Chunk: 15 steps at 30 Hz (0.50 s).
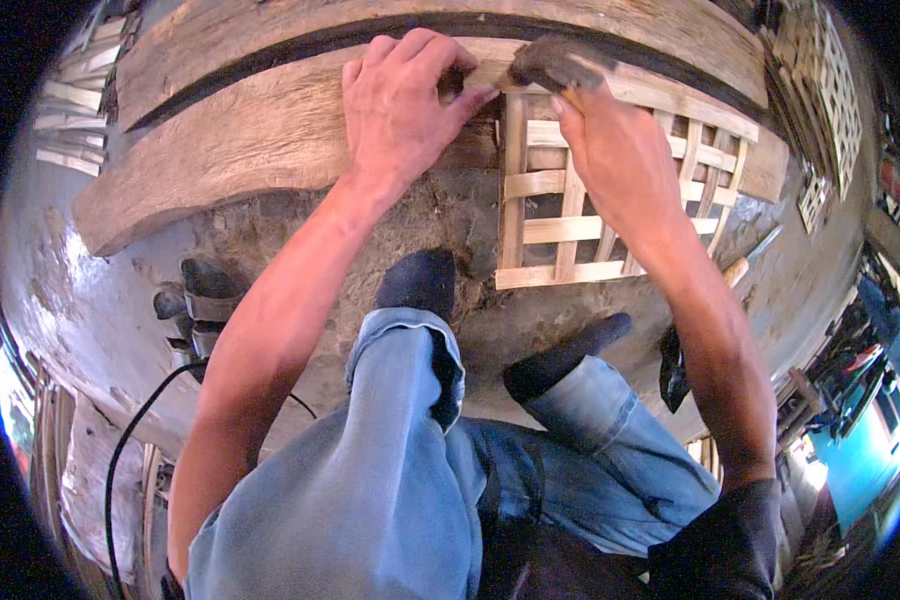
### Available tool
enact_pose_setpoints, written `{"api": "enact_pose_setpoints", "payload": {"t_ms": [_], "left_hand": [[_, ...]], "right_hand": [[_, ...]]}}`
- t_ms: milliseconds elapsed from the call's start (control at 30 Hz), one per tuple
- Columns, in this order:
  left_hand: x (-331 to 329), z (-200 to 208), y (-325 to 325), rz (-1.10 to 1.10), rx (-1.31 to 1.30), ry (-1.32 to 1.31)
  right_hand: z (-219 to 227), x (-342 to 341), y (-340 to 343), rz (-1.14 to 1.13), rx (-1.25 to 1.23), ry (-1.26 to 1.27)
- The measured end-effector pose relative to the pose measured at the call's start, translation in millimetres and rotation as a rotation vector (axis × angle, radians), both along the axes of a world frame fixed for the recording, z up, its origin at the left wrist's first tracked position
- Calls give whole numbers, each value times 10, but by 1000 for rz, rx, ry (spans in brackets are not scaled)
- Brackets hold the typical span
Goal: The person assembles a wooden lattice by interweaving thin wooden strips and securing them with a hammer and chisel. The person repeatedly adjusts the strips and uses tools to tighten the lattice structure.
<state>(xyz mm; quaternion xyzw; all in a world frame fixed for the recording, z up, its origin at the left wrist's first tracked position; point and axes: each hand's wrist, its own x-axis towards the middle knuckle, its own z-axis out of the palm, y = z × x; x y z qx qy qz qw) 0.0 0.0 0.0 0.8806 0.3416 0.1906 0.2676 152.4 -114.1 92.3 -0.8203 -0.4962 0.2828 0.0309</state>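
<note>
One grip, your right hand [625, 165], is wrapped round the dark hammer [558, 66]; your left hand [402, 112] sits narrow beside the top-left corner of the woven lattice [570, 229], its pinch unclear. The lattice's upper edge overlaps the wooden plank [240, 135]: best brace it there, fingertips clear, and tap squarely.

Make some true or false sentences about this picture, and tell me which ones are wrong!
1. The right hand holds a dark hammer-like tool. True.
2. The left hand is over a wooden beam. True.
3. The trousers are bright red. False: they are blue.
4. The woven lattice is to the left of the left hand. False: it is to the right of it.
5. The black cable is on the picture's right side. False: it is on the left side.
</note>
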Motion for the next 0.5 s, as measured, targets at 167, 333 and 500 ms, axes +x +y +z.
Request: {"api": "enact_pose_setpoints", "payload": {"t_ms": [167, 333, 500], "left_hand": [[-21, 99, 81, -10, 19, 34], [10, 228, -16, 4, -34, 41], [-4, 184, -39, -18, 33, 39]], "right_hand": [[268, 209, -466, -186, 246, -110], [127, 1218, -2169, -486, 119, -416], [-171, 1410, -3003, -636, -54, -487]]}}
